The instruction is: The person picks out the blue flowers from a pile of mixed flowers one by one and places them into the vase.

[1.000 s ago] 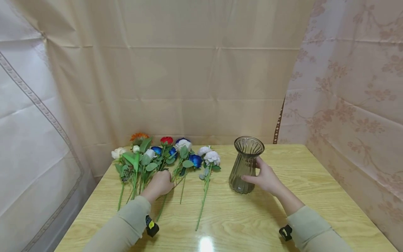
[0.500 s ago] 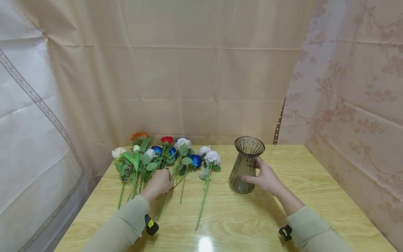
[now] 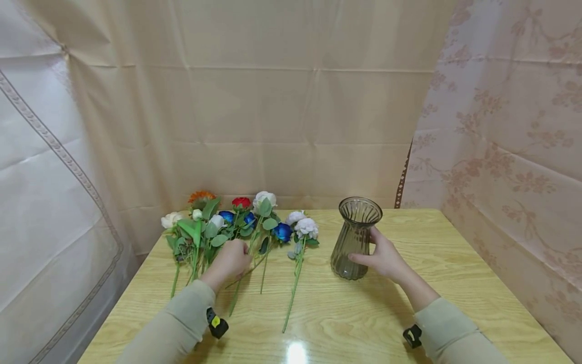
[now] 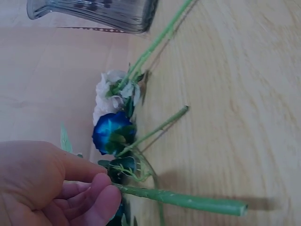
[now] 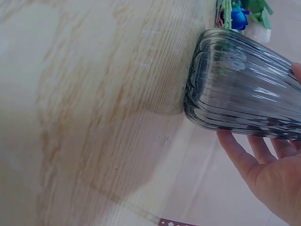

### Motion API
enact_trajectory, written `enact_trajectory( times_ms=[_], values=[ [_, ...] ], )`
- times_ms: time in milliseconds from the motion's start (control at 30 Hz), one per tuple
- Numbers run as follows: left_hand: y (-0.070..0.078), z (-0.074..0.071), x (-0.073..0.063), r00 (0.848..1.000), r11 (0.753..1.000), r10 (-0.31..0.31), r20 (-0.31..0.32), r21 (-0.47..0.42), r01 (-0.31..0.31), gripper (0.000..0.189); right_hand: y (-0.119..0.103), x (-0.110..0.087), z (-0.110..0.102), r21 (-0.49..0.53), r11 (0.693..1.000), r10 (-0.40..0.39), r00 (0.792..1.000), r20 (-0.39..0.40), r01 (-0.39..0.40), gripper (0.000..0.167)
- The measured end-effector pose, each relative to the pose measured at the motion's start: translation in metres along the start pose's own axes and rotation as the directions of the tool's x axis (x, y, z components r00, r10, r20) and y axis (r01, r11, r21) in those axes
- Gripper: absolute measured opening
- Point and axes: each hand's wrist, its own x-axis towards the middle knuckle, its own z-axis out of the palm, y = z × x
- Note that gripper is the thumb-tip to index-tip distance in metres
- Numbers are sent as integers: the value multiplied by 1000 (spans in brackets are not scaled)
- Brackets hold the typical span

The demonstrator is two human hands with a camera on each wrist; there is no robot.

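Observation:
My left hand (image 3: 231, 260) pinches the green stem (image 4: 183, 198) of a white flower (image 3: 264, 200) between thumb and fingers. The stem's lower end points back toward the table's near side. Beside it lie a blue rose (image 3: 282, 232) and a pair of white blooms (image 3: 306, 228) on a long stem. To the right, my right hand (image 3: 384, 257) holds a ribbed, smoky glass vase (image 3: 346, 247) round its side. The vase stands upright on the table, its flared mouth up. In the right wrist view, fingers spread along the glass (image 5: 244, 89).
A wooden table (image 3: 345, 323) carries everything. Left of my left hand lie an orange flower (image 3: 201, 196), a red flower (image 3: 241, 202), a cream flower (image 3: 172, 220) and more stems, overlapping. A beige curtain (image 3: 291, 111) hangs behind; a patterned cloth (image 3: 514, 167) hangs at the right.
My left hand has risen slightly with the stem, and the white flower's head has shifted up, away from the blue roses around it. My right hand and the vase have not moved.

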Motion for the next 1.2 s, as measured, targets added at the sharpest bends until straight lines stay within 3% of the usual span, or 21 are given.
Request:
enact_trajectory(
  times_ms=[567,800,1200],
  values=[
    [17,-13,1,996,998,61,-62,-8,-61,26,-1,1,1,-10,1000,-6,1000,4,6,97],
    [25,-19,2,996,997,40,-78,-57,-45,23,0,0,0,-7,1000,6,1000,0,-6,96],
    [39,-16,-1,990,991,92,-106,-88,-101,13,0,0,1,-15,1000,-1,1000,3,1,98]
  ],
)
